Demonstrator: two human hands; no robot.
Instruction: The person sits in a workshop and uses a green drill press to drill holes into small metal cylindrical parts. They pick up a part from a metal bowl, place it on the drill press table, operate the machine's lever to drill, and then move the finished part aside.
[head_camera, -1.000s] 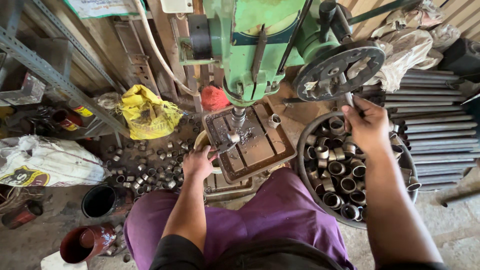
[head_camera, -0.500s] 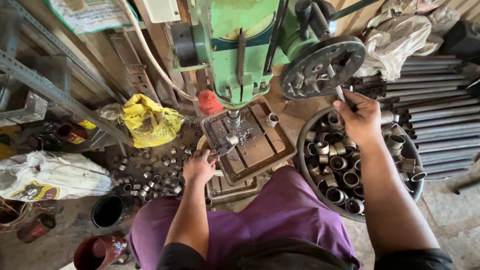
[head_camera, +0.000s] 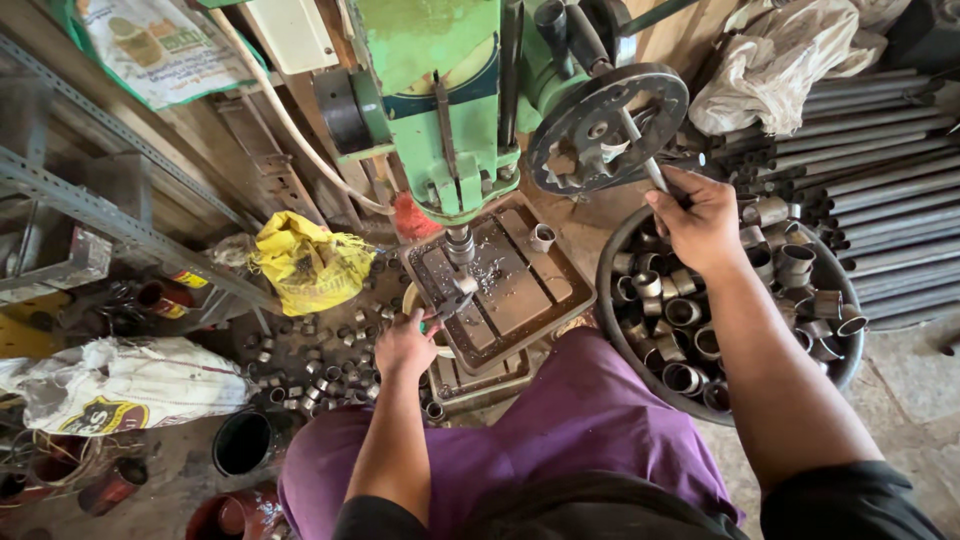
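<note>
Cluttered workshop floor under a green drill press: left hand closes its grip on a small clamp tool at the slotted worktop, steadying the piece beneath the spindle. Right hand at two o'clock wraps the feed-wheel handle. Tub of cut pipe rings sits at three o'clock, loose rings and yellow bag at nine.

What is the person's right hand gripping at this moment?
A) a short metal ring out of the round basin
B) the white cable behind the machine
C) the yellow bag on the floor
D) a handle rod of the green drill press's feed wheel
D: the right hand is closed around a handle rod that sticks out from the feed wheel of the green drill press, above the basin of metal rings.
</note>
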